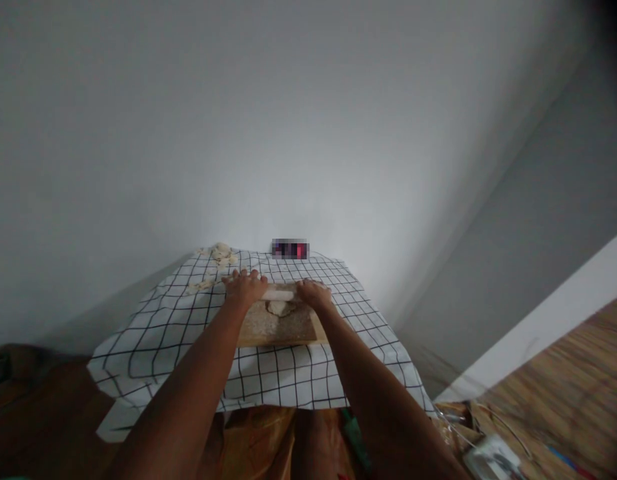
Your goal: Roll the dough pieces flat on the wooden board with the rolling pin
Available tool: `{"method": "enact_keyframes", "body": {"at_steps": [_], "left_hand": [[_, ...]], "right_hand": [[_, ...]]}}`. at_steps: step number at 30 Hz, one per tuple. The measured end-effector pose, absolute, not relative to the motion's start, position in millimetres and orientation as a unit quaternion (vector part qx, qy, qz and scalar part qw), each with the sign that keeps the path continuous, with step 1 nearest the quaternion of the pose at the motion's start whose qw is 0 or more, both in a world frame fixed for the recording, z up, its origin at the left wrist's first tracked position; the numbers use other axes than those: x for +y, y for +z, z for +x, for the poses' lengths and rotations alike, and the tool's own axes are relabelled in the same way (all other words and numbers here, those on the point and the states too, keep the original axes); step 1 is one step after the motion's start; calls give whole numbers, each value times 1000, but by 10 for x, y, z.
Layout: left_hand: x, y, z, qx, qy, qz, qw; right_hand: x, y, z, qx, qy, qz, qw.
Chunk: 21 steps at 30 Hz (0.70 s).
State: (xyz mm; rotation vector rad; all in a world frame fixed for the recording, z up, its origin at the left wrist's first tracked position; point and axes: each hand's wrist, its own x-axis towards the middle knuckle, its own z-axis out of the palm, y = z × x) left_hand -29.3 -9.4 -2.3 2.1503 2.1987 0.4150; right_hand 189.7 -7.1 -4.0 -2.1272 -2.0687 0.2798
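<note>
Forearms fill the bottom of the view, both stretched forward over the desk. Left hand (pixel 245 287): fingers (pixel 248 274) extended flat and slightly spread, palm down on the left end of a pale cylindrical rolling pin (pixel 278 294). Right hand (pixel 314 293): palm down on the pin's right end; fingers look flat and together, finer detail too blurred to tell. Neither hand wraps the pin, both lie on top of it.

Pin lies crosswise at the far edge of a rectangular light-brown wooden board (pixel 281 327), floured on top. Small flat round of pale dough (pixel 279 307) on the board, just on the near side of the pin, between the two hands, touching or almost touching the pin; cannot tell which.

Board sits on a white cloth with a thin black grid pattern (pixel 153 333) that covers the desk and hangs over the near edge. Several pale dough pieces (pixel 221 253) lie on the cloth at the far left corner, well apart from the board. Blurred dark object with a red patch (pixel 290 249) at the far edge of the desk. Plain grey wall (pixel 288 120) behind. Striped woven floor mat (pixel 563 387) lower right.
</note>
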Motion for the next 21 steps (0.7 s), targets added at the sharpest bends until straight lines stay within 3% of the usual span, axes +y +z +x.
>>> {"method": "enact_keyframes", "body": {"at_steps": [21], "left_hand": [[527,-179,-360,748,143,645,64]], "right_hand": [[318,15,1848,-686,90,-711,124]]}}
